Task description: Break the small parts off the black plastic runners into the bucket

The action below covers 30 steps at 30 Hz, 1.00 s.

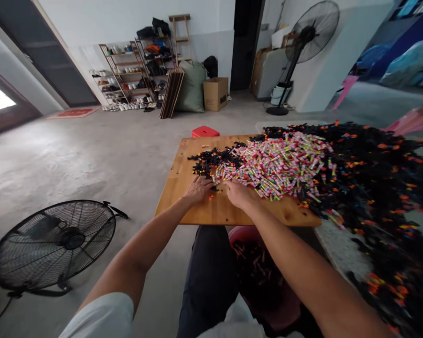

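My left hand (199, 188) rests low over the wooden tabletop (197, 213), fingers bent and together. A small black plastic piece (216, 188) shows at its fingertips and looks gripped there. Close by on the wood lies a small orange bit (210, 198). My right hand (237, 193) is closed in a pinch at the near edge of a heap of small pink-and-white printed tubes (278, 164). What its fingertips hold is too small to make out. Just beyond my left hand are loose black plastic pieces (206, 162).
A large heap of black pieces with orange tips (380, 169) covers the right side. Below the table edge, a dark red tub (285, 310) holds more pieces. A floor fan (72, 238) stands at left, a red stool (205, 132) behind the table. Farther back is a cardboard box (215, 95).
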Motion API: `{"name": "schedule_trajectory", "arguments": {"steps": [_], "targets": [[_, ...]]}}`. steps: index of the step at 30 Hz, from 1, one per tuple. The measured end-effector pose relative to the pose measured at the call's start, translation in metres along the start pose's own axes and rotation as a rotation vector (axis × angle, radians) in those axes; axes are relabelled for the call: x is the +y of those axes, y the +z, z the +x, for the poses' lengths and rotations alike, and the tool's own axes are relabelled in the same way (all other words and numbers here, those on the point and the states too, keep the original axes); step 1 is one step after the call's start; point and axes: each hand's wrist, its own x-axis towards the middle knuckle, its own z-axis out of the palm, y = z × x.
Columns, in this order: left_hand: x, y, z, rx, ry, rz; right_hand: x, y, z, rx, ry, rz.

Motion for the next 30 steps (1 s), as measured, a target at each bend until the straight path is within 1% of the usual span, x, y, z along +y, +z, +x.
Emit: {"name": "schedule_trajectory", "arguments": {"steps": [2,5,8,11,13,15,17,19,21,23,24,25,27,29,30], "targets": [[0.001,-0.001,-0.007,0.048,-0.03,-0.031,-0.008,0.009,0.024,-0.043,0.001,-0.019],[0.008,-0.006,-0.02,0.143,-0.134,-0.067,-0.012,0.024,0.04,-0.088,0.017,-0.044],[0.019,-0.011,-0.032,0.225,-0.251,-0.069,-0.016,0.034,0.045,-0.104,0.041,-0.065],[0.029,-0.012,-0.041,0.251,-0.315,-0.064,-0.025,0.04,0.048,-0.096,0.095,-0.071],[0.036,-0.011,-0.045,0.264,-0.388,-0.079,-0.031,0.04,0.049,-0.087,0.138,-0.061],[0.045,-0.012,-0.048,0.29,-0.482,-0.14,-0.036,0.038,0.047,-0.074,0.169,-0.033],[0.057,-0.015,-0.048,0.347,-0.557,-0.307,-0.036,0.033,0.042,-0.051,0.191,0.014],[0.072,-0.022,-0.046,0.454,-0.624,-0.638,-0.034,0.027,0.033,-0.014,0.209,0.078],[0.087,-0.031,-0.041,0.567,-0.677,-1.083,-0.029,0.022,0.017,0.028,0.23,0.153],[0.101,-0.041,-0.035,0.646,-0.698,-1.486,-0.024,0.018,-0.007,0.063,0.236,0.226],[0.107,-0.046,-0.031,0.673,-0.703,-1.633,-0.023,0.016,-0.022,0.079,0.222,0.305],[0.114,-0.051,-0.027,0.691,-0.704,-1.739,-0.023,0.015,-0.038,0.096,0.2,0.421],[0.128,-0.058,-0.018,0.724,-0.703,-1.862,-0.025,0.011,-0.072,0.134,0.152,0.728],[0.145,-0.061,-0.009,0.744,-0.701,-1.909,-0.031,0.007,-0.102,0.162,0.141,1.001],[0.154,-0.061,-0.005,0.749,-0.699,-1.914,-0.034,0.004,-0.115,0.169,0.151,1.077]]}}
